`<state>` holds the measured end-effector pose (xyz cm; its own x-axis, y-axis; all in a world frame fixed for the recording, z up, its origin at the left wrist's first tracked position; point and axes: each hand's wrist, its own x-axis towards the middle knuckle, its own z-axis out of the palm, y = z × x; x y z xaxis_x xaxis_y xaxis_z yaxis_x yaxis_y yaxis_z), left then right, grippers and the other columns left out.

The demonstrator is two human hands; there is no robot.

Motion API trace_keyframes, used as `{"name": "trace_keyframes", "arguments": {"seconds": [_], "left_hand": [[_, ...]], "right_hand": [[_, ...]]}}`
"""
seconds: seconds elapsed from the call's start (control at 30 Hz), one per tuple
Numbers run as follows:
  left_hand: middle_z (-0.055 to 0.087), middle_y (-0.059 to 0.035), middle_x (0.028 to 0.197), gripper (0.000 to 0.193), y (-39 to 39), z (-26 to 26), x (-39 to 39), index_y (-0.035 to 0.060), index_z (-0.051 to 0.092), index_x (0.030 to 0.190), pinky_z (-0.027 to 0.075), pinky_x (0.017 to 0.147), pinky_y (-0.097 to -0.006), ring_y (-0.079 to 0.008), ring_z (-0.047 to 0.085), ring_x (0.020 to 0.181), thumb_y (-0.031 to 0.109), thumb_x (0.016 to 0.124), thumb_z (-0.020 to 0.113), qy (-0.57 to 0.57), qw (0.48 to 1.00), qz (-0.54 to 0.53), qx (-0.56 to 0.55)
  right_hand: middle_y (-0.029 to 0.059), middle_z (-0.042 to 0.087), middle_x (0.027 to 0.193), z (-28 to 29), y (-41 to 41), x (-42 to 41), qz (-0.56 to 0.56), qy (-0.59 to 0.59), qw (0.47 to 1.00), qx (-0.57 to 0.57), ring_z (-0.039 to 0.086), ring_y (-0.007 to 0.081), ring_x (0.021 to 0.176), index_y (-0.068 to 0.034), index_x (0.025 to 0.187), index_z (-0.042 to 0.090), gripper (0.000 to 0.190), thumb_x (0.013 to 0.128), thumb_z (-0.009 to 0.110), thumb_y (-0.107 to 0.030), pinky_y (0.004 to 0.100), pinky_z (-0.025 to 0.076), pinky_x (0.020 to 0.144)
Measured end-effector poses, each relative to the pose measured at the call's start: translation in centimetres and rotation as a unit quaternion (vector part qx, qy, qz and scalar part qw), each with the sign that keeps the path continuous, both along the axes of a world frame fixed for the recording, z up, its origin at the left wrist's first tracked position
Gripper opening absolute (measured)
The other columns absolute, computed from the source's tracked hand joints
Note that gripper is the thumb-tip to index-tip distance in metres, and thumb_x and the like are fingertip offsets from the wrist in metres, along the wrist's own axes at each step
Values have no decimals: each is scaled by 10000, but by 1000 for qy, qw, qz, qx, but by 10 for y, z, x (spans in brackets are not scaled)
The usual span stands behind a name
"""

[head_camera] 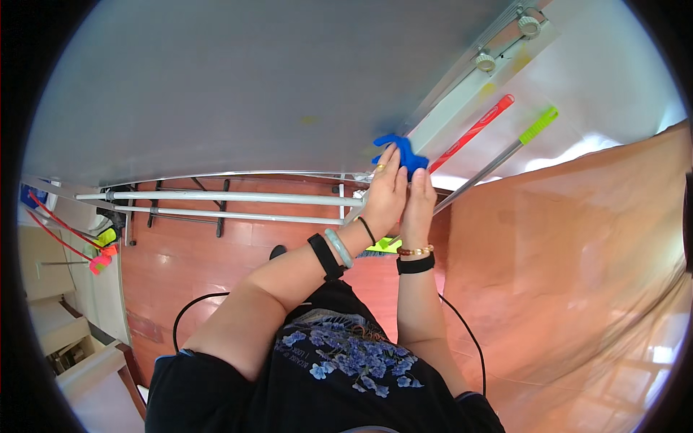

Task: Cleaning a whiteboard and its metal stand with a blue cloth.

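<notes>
A crumpled blue cloth (pixel 412 157) lies at the lower right corner of a large, smooth grey panel (pixel 243 92), beside a pale rail (pixel 452 116). My left hand (pixel 385 189) has its fingers stretched over the cloth's left part, and a ring shows on one finger. Close against it on the right, my right hand (pixel 419 203) has its fingertips at the cloth's lower edge. The cloth is bunched at the fingers of both hands. Part of it is hidden beneath my left fingers.
Two ribbed knobs (pixel 529 27) are on the rail's upper end. A red handle (pixel 476 130) and a green-gripped metal pole (pixel 492 165) lean at the right. White tubes (pixel 233 199) run below the panel. A black cable (pixel 187 311) passes near me; white furniture (pixel 89 362) stands left.
</notes>
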<state>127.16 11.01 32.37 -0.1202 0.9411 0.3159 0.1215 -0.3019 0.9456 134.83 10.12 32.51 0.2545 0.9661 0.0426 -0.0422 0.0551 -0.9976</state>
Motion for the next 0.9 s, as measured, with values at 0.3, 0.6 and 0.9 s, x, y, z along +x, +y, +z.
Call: {"name": "trace_keyframes", "arguments": {"seconds": [0.3, 0.6, 0.9], "left_hand": [[463, -233, 1288, 499, 14, 48, -4, 32, 391, 1353, 396, 971, -370, -372, 481, 1171, -40, 866, 476, 11, 988, 11, 151], [444, -240, 1304, 470, 22, -37, -1, 13, 429, 1309, 370, 1007, -396, -390, 440, 1196, -38, 842, 441, 20, 1000, 2, 18], [488, -243, 1271, 488, 22, -138, -2, 17, 443, 1300, 374, 1028, -371, -378, 468, 1188, -83, 822, 453, 47, 997, -16, -64]], "right_hand": [[105, 538, 1184, 43, 8, -7, 24, 8, 991, 134, 527, 165, 1050, 14, 1306, 401, 378, 986, 407, -187, 291, 418, 907], [136, 499, 1279, -38, 19, 3, 43, -80, 995, 40, 517, 204, 1131, -23, 1411, 293, 575, 867, 459, 65, 312, 405, 953], [129, 537, 1212, -131, 17, 12, 69, -86, 993, -41, 537, 193, 1069, -20, 1405, 303, 608, 838, 502, 68, 290, 422, 908]]}}
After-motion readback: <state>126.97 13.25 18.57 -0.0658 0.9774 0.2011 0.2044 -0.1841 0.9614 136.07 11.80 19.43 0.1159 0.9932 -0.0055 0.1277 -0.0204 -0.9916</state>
